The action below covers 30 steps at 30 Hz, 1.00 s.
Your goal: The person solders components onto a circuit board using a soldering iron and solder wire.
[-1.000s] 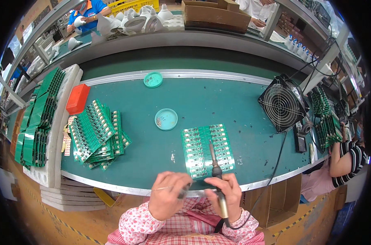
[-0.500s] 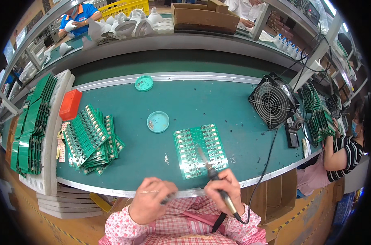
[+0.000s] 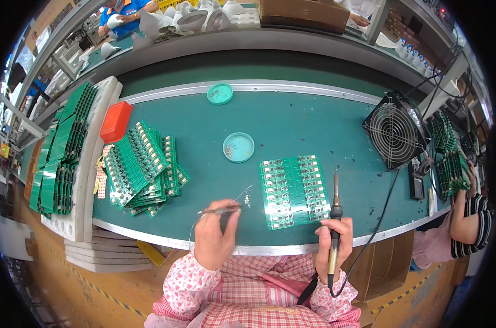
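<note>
My left hand (image 3: 214,240) is closed at the near table edge, pinching a thin silvery solder wire (image 3: 243,193). One end of the wire points up over the table, and the other trails down past the wrist. Something dark shows between the fingers, its kind unclear. A soldering iron (image 3: 336,198) stands nearly upright in my right hand (image 3: 341,240), its tip pointing away from me and its cable hanging below the grip. Between and beyond the hands lies a green circuit board panel (image 3: 292,191) with two columns of small parts. The iron's tip is beside the panel's right edge, apart from it.
Stacked circuit board panels (image 3: 144,164) lie at left, near a red box (image 3: 116,121) and white foam (image 3: 95,158) bearing more boards. Two turquoise dishes (image 3: 238,147) hold bits. A black fan (image 3: 396,130) stands at right. Co-workers (image 3: 472,224) sit at right and across.
The iron has swung from over the panel to its right, tip pointing away. My left hand has turned, showing the wire more plainly. The whole view has shifted.
</note>
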Motion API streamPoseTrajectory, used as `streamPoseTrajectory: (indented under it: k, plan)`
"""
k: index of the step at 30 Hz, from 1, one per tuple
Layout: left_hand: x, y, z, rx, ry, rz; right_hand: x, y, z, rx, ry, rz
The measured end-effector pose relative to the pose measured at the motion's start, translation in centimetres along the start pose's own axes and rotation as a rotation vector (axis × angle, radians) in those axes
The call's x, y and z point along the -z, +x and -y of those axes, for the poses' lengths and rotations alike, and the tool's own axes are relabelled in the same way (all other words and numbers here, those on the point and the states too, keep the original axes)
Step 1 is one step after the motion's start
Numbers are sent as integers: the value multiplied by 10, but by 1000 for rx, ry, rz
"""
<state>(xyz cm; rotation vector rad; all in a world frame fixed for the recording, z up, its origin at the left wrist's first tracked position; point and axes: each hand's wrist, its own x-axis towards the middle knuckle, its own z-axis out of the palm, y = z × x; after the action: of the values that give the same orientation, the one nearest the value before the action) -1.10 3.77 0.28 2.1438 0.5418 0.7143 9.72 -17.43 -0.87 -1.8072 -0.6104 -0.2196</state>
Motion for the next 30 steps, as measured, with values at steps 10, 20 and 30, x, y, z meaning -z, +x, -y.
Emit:
streamPoseTrajectory:
  k: [10, 20, 30]
  plan:
    - [-6, 2, 0, -59, 133, 21, 2, -2, 0, 54, 9, 10]
    - [-6, 4, -3, -67, 162, 24, 3, -2, 0, 68, -1, 29]
    - [-7, 3, -1, -44, 141, 22, 2, -3, -2, 59, 24, 22]
